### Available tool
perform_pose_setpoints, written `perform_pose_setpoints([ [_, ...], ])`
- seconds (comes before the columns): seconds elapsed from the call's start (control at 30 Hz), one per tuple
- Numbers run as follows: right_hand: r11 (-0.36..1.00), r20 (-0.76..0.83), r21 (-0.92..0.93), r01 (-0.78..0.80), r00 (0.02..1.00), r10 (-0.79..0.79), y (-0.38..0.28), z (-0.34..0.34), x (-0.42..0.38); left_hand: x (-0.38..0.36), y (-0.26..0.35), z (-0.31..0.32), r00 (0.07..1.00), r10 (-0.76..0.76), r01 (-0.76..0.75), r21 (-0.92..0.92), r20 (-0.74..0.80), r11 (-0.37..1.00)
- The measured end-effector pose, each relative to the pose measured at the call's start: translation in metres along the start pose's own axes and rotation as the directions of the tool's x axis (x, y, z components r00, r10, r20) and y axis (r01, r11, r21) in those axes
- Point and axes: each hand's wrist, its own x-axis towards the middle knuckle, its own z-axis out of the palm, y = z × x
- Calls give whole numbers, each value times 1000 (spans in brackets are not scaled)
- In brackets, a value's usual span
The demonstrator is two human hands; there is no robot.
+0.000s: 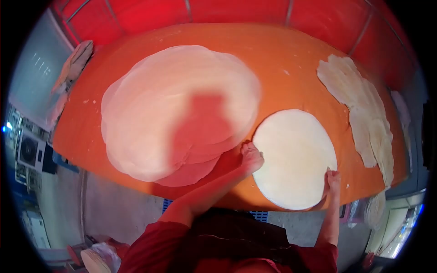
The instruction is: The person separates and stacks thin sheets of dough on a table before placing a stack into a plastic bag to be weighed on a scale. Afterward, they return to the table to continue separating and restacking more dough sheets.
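A pale, smooth round dough sheet lies at the front right of the orange-covered table, close to its near edge. Closed at its left rim is my left hand, fingers curled against the edge. On the opposite rim, lower right, my right hand pinches the edge with the thumb on top. To the left spreads a large pile of thin, overlapping round sheets, part of it under a dark shadow. The underside of the dough sheet is hidden.
Overlapping thin dough pieces lie along the table's right side. A crumpled cloth-like bundle rests at the far left corner. Red padded panels rise behind the table. Below left is a plastic-wrapped stack.
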Motion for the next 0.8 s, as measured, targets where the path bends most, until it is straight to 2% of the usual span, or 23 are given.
perform_pose_setpoints([
  [0.03,874,-181,-459,157,947,-265,-5,-6,2,-1,-5,-13,997,30,-28,-39,66,999],
  [0.07,795,-362,-603,65,866,-345,-13,-10,6,-3,-9,-26,989,66,-55,-84,133,995],
  [0.13,748,-386,-662,49,833,-397,-78,-36,4,-15,-26,-48,990,142,-135,-273,6,953],
  [0.17,787,-241,-599,148,904,-354,-112,-43,11,-20,-34,-60,982,179,-187,-355,-57,916],
  [0.2,824,-81,-517,232,945,-316,-146,-39,18,-21,-63,-77,974,210,-140,-513,81,847],
  [0.23,965,60,250,79,993,-97,-194,-15,17,-21,-90,-97,943,262,-69,-649,206,758],
  [0.27,515,197,824,-235,972,129,-242,9,16,-19,-104,-127,936,235,-1,-665,262,747],
  [0.3,867,183,490,84,963,-197,-285,30,-1,-22,-120,-148,959,140,88,-727,247,681],
  [0.33,865,150,80,495,852,-502,-329,51,-18,-24,-136,-169,972,44,160,-788,230,595],
  [0.37,635,287,-280,720,694,-660,-389,59,-47,-31,-153,-179,976,-141,214,-880,169,425],
  [0.4,596,351,-195,779,623,-699,-417,93,-50,-33,-157,-199,942,-251,296,-904,223,309],
  [0.43,497,489,-262,827,558,-670,-452,115,-57,-39,-151,-225,892,-351,365,-913,286,182],
  [0.47,472,411,-165,866,496,-765,-475,154,-56,-43,-151,-244,826,-438,416,-908,356,46],
  [0.5,438,385,-108,893,443,-810,-503,178,-60,-44,-159,-252,838,-390,410,-912,383,-14],
  [0.57,370,383,-122,921,388,-839,-557,213,-66,-48,-174,-262,860,-285,401,-907,422,-132],
  [0.6,355,384,-118,927,373,-845,-579,223,-68,-49,-181,-263,877,-262,383,-916,402,-122],
  [0.7,231,186,-177,957,263,-946,-602,294,-46,-46,-205,-248,912,-177,349,-927,370,-138],
  [0.73,173,140,-244,954,212,-967,-606,316,-36,-42,-214,-240,914,-141,355,-919,379,-171],
  [0.77,120,92,-230,966,144,-985,-611,325,-28,-37,-218,-236,916,-104,362,-910,387,-205],
  [0.8,65,41,-220,973,76,-996,-615,332,-21,-35,-205,-246,912,-130,354,-907,389,-229],
])
